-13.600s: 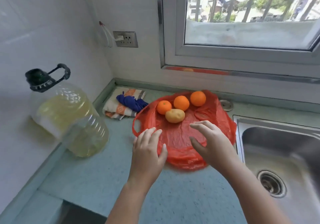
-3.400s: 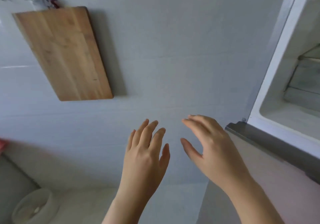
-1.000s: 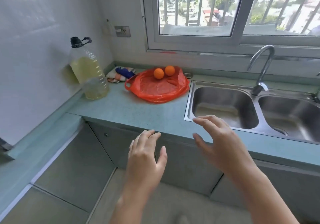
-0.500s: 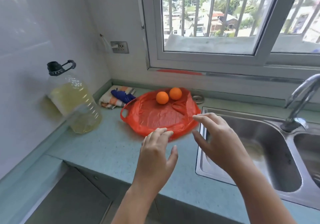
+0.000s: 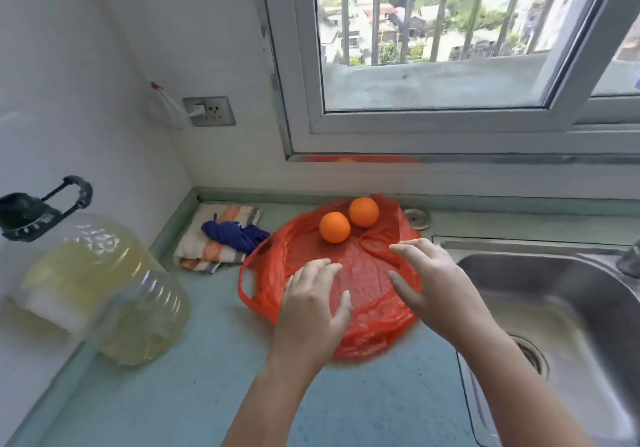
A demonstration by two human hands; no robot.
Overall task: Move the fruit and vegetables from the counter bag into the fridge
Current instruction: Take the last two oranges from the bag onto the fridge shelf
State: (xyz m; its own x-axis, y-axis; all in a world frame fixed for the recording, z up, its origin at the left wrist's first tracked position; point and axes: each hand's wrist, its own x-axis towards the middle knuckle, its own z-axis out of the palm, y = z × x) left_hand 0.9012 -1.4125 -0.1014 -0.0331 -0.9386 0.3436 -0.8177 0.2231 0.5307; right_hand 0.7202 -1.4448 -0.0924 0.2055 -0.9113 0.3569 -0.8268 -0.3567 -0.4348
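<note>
Empty, both: your left hand (image 5: 311, 311) and right hand (image 5: 437, 292) hover with fingers loosely spread over the near half of the flattened red plastic bag (image 5: 367, 282); contact cannot be told. Nearer round orange (image 5: 334, 227) and farther round orange (image 5: 363, 212) lie side by side at its far edge. Pale green counter (image 5: 180, 398) also bears: striped folded cloth (image 5: 207, 249), blue rag (image 5: 235, 235), clear plastic jug of yellow oil (image 5: 104, 291). Steel sink (image 5: 561, 311) at right.
</note>
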